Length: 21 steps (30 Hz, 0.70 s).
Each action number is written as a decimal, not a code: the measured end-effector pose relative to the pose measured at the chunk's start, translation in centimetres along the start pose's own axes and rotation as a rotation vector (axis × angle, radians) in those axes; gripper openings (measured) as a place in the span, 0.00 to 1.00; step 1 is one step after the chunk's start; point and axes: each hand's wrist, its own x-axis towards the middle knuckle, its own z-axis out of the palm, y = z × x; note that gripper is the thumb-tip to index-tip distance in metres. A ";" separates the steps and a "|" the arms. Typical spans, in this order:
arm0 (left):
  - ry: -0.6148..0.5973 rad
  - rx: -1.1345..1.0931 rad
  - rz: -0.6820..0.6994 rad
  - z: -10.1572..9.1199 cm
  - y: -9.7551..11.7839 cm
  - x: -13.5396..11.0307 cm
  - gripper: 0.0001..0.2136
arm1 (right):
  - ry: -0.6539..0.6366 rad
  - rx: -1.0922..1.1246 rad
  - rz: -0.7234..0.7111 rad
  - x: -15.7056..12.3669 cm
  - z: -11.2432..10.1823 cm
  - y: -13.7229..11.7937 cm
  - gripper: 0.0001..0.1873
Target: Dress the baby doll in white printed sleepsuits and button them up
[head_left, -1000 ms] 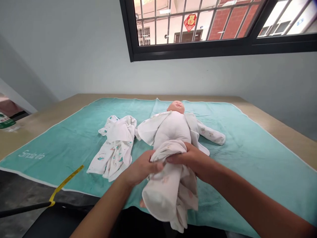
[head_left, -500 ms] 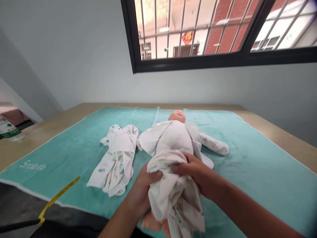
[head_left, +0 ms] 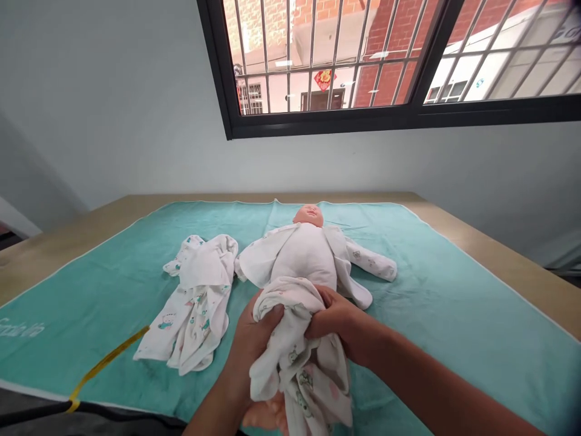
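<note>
Wide free stretch on teal blanket (head_left: 445, 321), right of doll (head_left: 304, 260), past outstretched sleeve (head_left: 372, 264). Left side tight: loose garment (head_left: 202, 290) lies just beside open jacket (head_left: 259, 257). Yellow strap (head_left: 109, 361) juts in front-left. Bunched cloth (head_left: 294, 342) fills space between hands (head_left: 342, 321). Wall (head_left: 318, 166) closes far side.

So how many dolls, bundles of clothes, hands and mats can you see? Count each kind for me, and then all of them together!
Doll: 1
Bundles: 2, the held bundle and the loose bundle
Hands: 2, the left hand and the right hand
Teal mat: 1
Total: 6
</note>
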 end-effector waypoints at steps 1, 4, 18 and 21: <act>0.018 -0.027 0.009 0.2 -0.1 -0.2 0.21 | -0.012 0.017 0.003 0.0 0.0 0.0 0.28; 0.025 -0.158 -0.041 0.4 -0.3 -0.7 0.19 | -0.031 -0.026 0.059 0.1 0.2 0.1 0.24; 0.047 -0.057 -0.068 -0.3 -0.3 -6.4 0.36 | -0.025 -0.852 -0.036 0.5 1.0 -1.2 0.08; 0.241 0.129 -0.033 0.3 -0.8 -8.1 0.41 | 0.023 -0.952 -0.154 1.0 1.4 -0.2 0.06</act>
